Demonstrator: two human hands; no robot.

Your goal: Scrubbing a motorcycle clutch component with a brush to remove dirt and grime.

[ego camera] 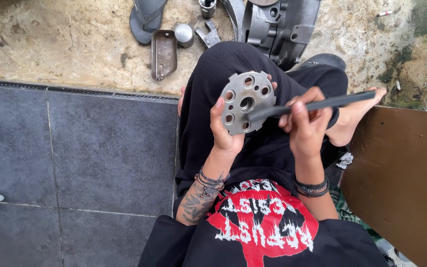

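My left hand (pixel 225 129) holds a round grey metal plate (pixel 245 103) with several holes, upright over my lap. My right hand (pixel 306 123) grips a long dark flat tool (pixel 322 104), like a file, whose tip lies against the plate's lower right edge. I sit cross-legged in black trousers, and a bare foot (pixel 352 114) shows to the right.
A grey engine casing (pixel 277 22) stands ahead on the rough concrete. Beside it lie a small oblong metal tray (pixel 164 53), a silver cap (pixel 184 33), a metal bracket (pixel 208 35) and a grey sandal (pixel 147 17). Dark tiles (pixel 75 153) at left, a brown board (pixel 401 183) at right.
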